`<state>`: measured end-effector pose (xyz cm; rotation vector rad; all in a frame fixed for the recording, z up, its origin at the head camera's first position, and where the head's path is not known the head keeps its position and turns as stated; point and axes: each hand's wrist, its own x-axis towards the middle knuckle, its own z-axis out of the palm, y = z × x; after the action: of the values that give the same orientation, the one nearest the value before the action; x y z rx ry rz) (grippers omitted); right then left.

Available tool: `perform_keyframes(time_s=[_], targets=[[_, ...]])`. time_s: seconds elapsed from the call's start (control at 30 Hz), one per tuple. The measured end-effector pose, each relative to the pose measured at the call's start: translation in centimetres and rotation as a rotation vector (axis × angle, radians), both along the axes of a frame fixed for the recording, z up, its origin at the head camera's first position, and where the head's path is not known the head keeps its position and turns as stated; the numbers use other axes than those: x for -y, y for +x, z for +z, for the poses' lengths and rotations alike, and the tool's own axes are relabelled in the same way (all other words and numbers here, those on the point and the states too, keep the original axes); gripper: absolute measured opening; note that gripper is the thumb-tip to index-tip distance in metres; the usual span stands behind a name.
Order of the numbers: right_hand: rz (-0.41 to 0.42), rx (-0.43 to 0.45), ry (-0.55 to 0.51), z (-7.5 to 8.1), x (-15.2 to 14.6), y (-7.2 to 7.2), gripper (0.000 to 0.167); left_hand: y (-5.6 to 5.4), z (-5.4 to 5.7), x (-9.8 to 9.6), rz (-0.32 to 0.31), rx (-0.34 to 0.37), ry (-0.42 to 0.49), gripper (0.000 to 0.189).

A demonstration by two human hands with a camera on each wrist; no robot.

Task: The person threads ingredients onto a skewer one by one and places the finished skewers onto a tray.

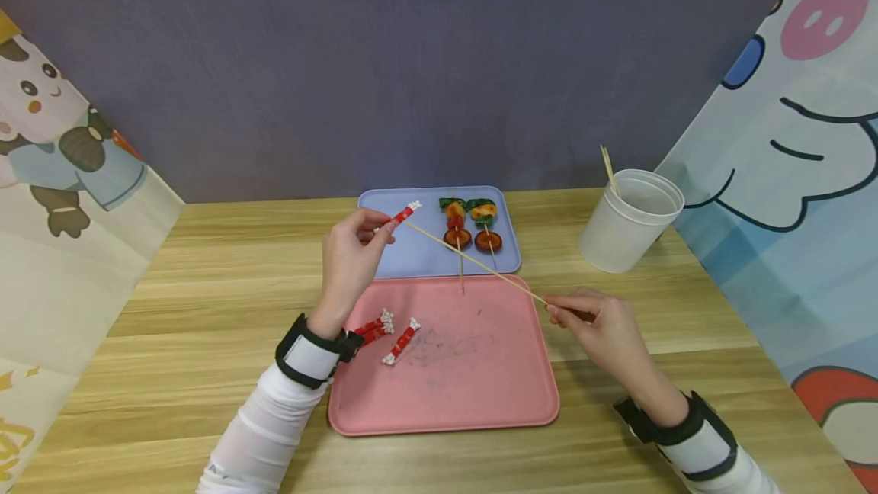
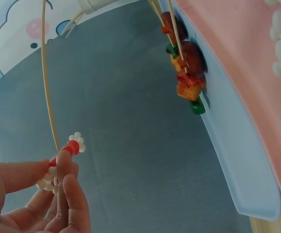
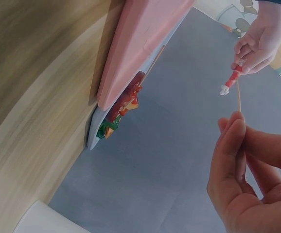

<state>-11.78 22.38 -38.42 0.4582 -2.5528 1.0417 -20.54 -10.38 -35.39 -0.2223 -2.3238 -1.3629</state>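
My left hand (image 1: 350, 254) pinches a small red piece (image 1: 405, 213) with white knobbly ends between thumb and fingers, above the blue tray (image 1: 418, 254). Between thumb and fingertips, my right hand (image 1: 604, 326) holds one end of a thin bamboo skewer (image 1: 483, 265). The skewer slants up leftward, its far end meeting the middle of the red piece (image 2: 72, 147) in the left wrist view. Whether its tip has pierced the piece I cannot tell. On the pink tray (image 1: 480, 395) lie several similar red pieces (image 1: 402, 341), partly hidden by my left wrist.
Two loaded skewers (image 1: 488, 241) with brown, red, yellow and green pieces lie on the blue tray's right side. A white bucket (image 1: 627, 223) with several bamboo skewers (image 1: 609, 166) stands at the back right. A grey wall (image 1: 411, 67) rises behind the wooden table (image 1: 226, 288).
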Motion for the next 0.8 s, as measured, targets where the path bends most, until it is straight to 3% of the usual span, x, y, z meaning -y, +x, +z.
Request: perform_keyframes(time_s=[0.8], targets=[[-0.003, 0.001, 0.0, 0.04, 0.05, 0.05, 0.018, 0.06, 0.1, -0.08, -0.011, 0.013, 0.045, 0.013]])
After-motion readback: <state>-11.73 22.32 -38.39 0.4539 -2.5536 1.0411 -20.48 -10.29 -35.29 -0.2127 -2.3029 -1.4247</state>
